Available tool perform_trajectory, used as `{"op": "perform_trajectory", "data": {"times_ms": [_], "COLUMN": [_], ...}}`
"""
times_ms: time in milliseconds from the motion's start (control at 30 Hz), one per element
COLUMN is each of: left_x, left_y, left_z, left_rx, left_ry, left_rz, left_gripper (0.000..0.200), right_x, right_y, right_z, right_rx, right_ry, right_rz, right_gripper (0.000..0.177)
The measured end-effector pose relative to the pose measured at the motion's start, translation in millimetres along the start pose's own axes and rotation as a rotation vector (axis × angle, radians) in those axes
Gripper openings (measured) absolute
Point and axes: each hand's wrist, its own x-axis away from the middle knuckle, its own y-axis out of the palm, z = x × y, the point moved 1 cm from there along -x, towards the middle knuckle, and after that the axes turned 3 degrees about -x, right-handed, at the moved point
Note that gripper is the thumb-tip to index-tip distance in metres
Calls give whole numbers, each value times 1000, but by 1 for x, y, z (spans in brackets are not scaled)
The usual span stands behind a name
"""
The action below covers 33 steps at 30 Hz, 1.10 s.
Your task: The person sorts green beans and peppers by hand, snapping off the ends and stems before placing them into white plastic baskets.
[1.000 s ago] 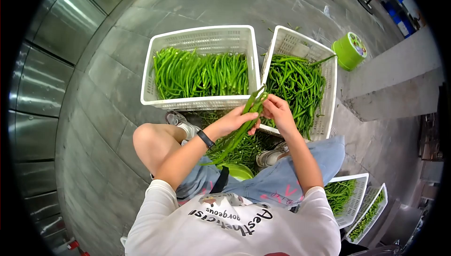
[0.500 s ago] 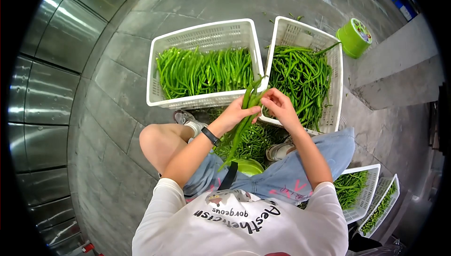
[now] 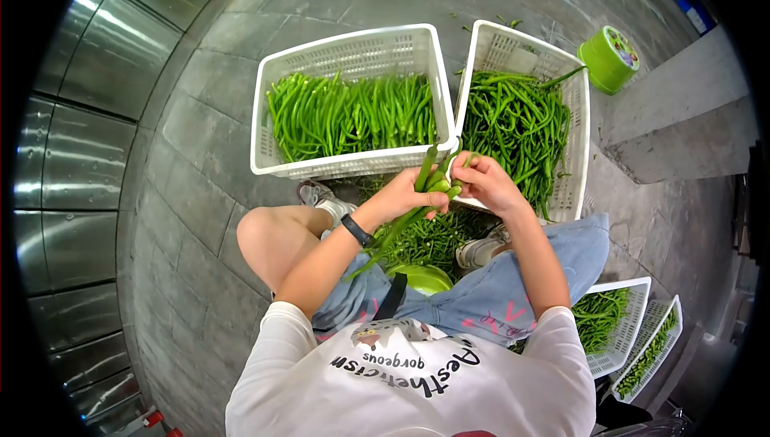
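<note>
Several long green peppers (image 3: 401,227) lie in the grip of my left hand (image 3: 403,196), their tips pointing down toward my lap. My right hand (image 3: 488,184) is pinched at the upper ends of the bunch, its fingertips on a stem end. Beyond my left hand, a white crate (image 3: 273,166) holds peppers (image 3: 353,116) laid in a fairly even row. Another white crate (image 3: 579,156), just past my right hand, contains a looser pile of peppers (image 3: 513,128).
Between my feet lies a heap of green pieces (image 3: 429,240) near a green bowl (image 3: 425,278). A green stool (image 3: 608,61) stands by a pillar at upper right. Two more white crates (image 3: 634,321) (image 3: 670,341) with green vegetables sit at lower right.
The held bunch has tilted, its lower tips shifting left. My right hand has moved slightly right and down at the stem ends.
</note>
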Motion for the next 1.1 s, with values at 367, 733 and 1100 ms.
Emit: {"op": "perform_trajectory", "data": {"times_ms": [367, 733, 1100], "left_x": [-3, -5, -8], "left_y": [2, 6, 14], "left_z": [-15, -4, -16], "left_rx": [-35, -107, -187], "left_ry": [-95, -121, -112], "left_rz": [-147, -101, -103], "left_gripper": [32, 25, 24], "right_x": [2, 7, 2], "right_y": [11, 11, 7], "right_z": [-2, -17, 3], "right_rx": [137, -14, 218], "right_ry": [-44, -57, -325], "right_rz": [48, 73, 222], "right_gripper": [21, 12, 14]}}
